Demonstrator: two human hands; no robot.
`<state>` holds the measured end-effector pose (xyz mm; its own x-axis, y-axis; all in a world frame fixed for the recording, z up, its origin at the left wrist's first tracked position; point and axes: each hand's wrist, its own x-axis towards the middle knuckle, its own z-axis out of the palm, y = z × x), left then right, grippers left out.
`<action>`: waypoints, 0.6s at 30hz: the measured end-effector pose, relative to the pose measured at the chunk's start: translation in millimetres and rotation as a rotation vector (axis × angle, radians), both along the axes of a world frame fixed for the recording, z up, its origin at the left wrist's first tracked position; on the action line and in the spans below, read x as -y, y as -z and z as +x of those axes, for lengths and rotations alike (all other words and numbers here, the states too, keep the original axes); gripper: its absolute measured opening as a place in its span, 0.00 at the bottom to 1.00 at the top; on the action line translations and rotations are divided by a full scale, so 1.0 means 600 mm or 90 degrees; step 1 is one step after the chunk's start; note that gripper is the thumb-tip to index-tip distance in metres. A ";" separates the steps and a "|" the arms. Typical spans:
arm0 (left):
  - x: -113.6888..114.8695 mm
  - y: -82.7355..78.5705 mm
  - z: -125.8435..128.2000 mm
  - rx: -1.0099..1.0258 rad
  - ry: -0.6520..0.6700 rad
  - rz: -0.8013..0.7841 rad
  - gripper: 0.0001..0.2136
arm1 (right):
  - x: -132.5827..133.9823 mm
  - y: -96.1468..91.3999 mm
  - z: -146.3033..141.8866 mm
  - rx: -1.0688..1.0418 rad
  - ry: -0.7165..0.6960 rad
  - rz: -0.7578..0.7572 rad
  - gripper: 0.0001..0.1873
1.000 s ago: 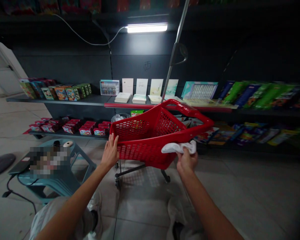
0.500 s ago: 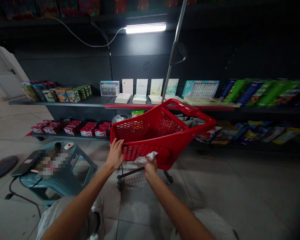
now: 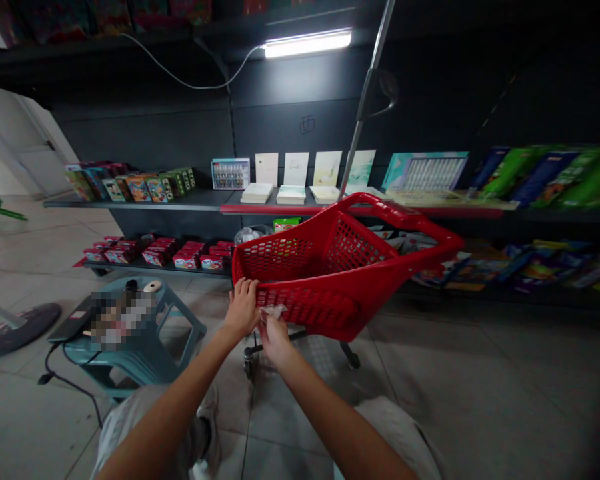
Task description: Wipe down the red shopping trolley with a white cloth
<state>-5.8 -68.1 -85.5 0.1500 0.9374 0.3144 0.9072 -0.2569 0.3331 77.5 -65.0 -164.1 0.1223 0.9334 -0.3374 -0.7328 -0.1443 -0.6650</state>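
A red plastic shopping cart (image 3: 340, 267) stands tilted on the tiled floor in front of me. My left hand (image 3: 242, 308) grips the cart's near left corner, fingers curled over the rim. My right hand (image 3: 274, 333) is closed on a white cloth (image 3: 271, 311) and presses it against the cart's near wall, right beside the left hand. Only a small part of the cloth shows above the fingers.
A blue plastic stool (image 3: 145, 333) with a dark device and cable stands at the left. Dark shelves (image 3: 190, 200) hold boxed goods, cards and books behind the cart. A metal pole (image 3: 367, 100) rises behind it. A fan base (image 3: 20, 328) lies far left.
My right hand has carried the cloth from the cart's right rim leftward along the near wall to beside my left hand. The left hand has curled over the corner.
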 end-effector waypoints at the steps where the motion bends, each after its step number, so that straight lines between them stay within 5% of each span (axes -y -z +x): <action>1: -0.002 -0.001 0.001 0.002 -0.001 0.003 0.31 | -0.001 -0.010 0.014 -0.007 0.013 -0.006 0.17; 6: -0.014 -0.004 0.002 0.008 -0.011 0.037 0.27 | -0.013 -0.070 0.138 0.010 0.133 -0.039 0.17; 9: -0.019 -0.003 0.000 0.005 -0.032 0.026 0.27 | -0.024 -0.106 0.243 0.085 0.236 0.008 0.26; 14: -0.021 0.003 0.007 -0.034 -0.111 0.040 0.32 | -0.030 -0.150 0.414 0.519 0.484 0.170 0.31; 18: -0.012 0.006 0.040 -0.097 -0.052 0.137 0.39 | -0.023 -0.155 0.475 0.796 0.514 0.226 0.26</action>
